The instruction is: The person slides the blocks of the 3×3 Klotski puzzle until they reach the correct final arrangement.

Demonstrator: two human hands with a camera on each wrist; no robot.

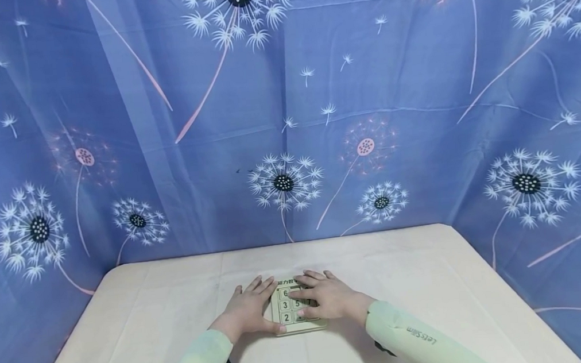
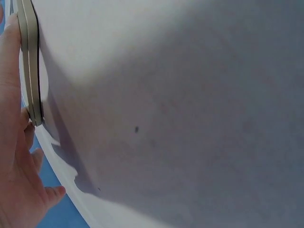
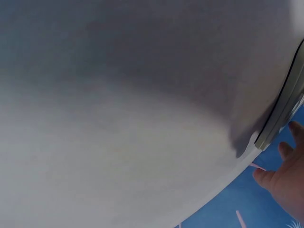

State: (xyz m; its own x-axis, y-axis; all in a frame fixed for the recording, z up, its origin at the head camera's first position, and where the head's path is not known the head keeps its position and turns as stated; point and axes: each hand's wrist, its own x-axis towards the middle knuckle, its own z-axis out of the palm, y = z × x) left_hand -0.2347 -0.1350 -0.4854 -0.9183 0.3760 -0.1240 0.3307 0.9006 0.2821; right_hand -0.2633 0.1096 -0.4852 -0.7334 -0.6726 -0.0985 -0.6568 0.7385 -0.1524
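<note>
A pale green number slide puzzle (image 1: 303,328) lies flat on the table, with dark printed characters along its far edge. Tiles marked 6, 3, 5, 7 and 2 show; the right fingers cover others. My left hand (image 1: 248,311) holds the puzzle's left side, thumb at the near corner and fingertips by the far corner. In the left wrist view, that thumb lies along the puzzle's layered edge (image 2: 29,61). My right hand (image 1: 334,297) reaches over from the right, fingers spread and fairly straight, index finger at the top row and thumb at the bottom row.
The table (image 1: 166,307) has a cream cover. A blue curtain (image 1: 231,210) with dandelion prints stands behind it and along both sides. Pale green sleeves (image 1: 407,332) cover both forearms, and dark straps show under the wrists.
</note>
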